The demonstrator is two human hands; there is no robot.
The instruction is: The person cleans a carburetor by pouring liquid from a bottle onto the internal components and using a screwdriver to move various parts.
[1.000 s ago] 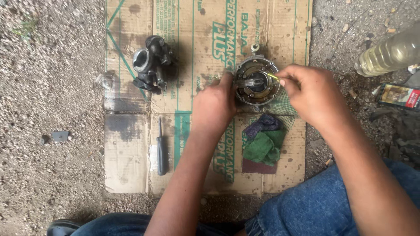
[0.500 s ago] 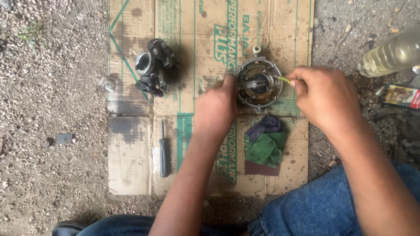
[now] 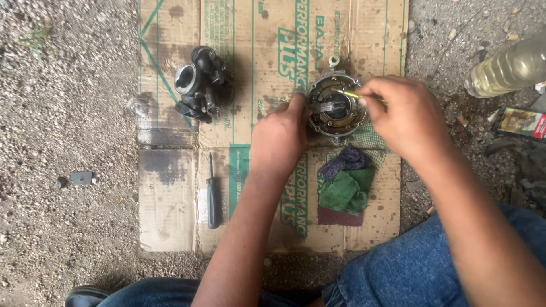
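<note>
Head view: the round part (image 3: 336, 105) lay on the cardboard (image 3: 170, 187), right of the carburetor (image 3: 200, 84). Left hand (image 3: 281, 136) gripped the part's left rim; right hand (image 3: 401, 116) was clamped on a thin yellow tool (image 3: 351, 95) poking inside. A slip could gouge the part, or roll it toward the gravel (image 3: 62, 142).

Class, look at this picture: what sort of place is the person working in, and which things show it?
Probably an outdoor, makeshift repair spot: gravel ground, flattened cardboard as a work mat, a screwdriver and a dark engine part lying on it.
</note>
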